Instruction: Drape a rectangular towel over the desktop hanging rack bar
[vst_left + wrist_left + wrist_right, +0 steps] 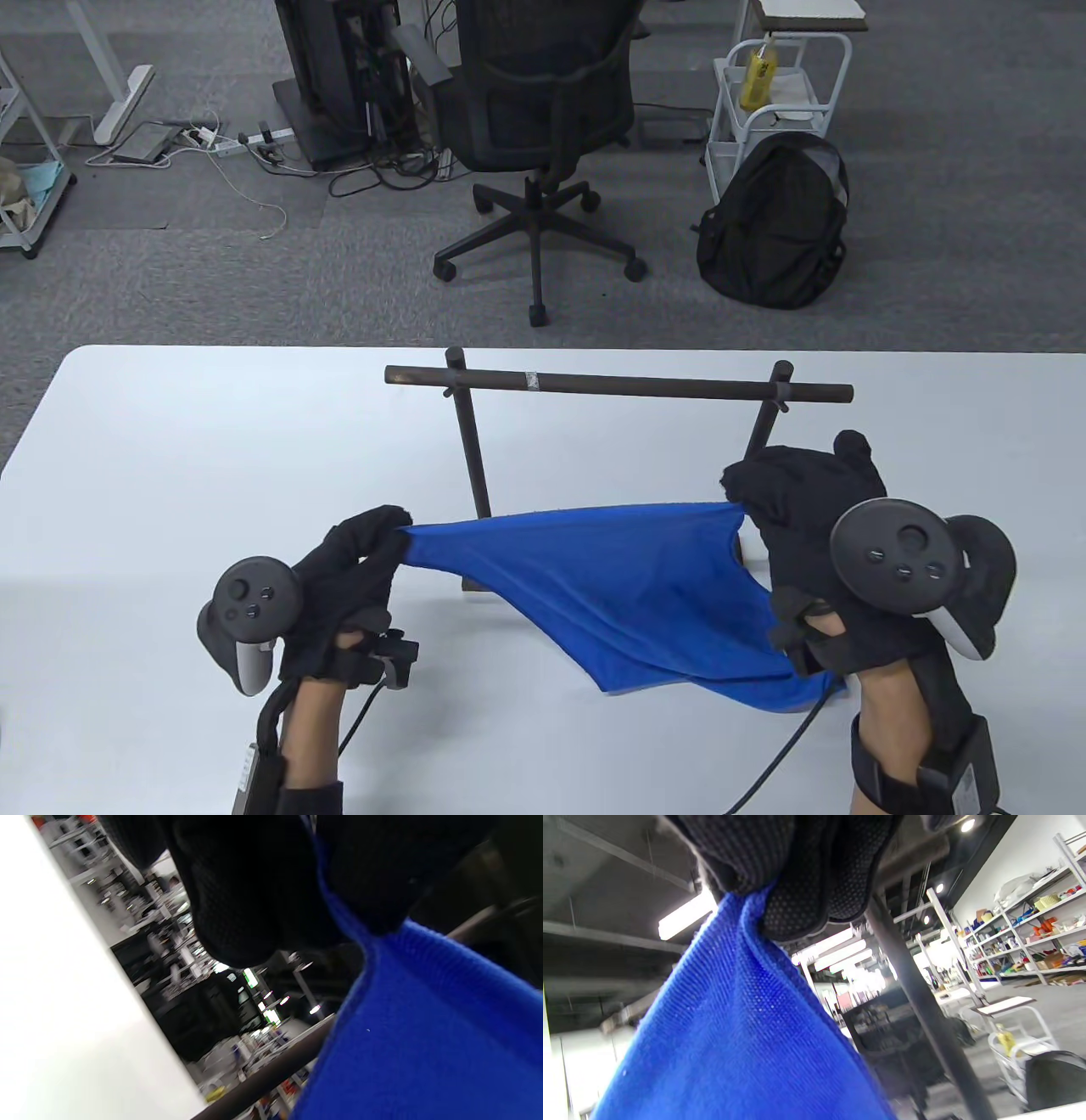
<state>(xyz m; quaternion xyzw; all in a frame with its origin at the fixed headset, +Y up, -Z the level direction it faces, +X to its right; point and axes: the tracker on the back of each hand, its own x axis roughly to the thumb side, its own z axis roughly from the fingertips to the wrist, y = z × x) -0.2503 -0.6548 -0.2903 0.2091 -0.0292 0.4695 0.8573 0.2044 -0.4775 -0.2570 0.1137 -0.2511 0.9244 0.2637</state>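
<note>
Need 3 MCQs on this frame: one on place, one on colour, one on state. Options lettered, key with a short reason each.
1. Where is the towel relative to the rack bar?
A. Draped over the bar
B. Held nearer the person than the bar, with its lower edge on the table
C. Folded on the floor

2. What colour is the towel?
A. Blue
B. Red
C. White

3. How is the towel held?
A. By the left hand only
B. By neither hand
C. The left hand and right hand each grip an upper corner

Key:
1 B: the bar is bare in the table view, and the cloth hangs in front of it.
2 A: it is blue in all three views.
3 C: the table view shows a gloved hand at each corner, with the cloth stretched between them.
</note>
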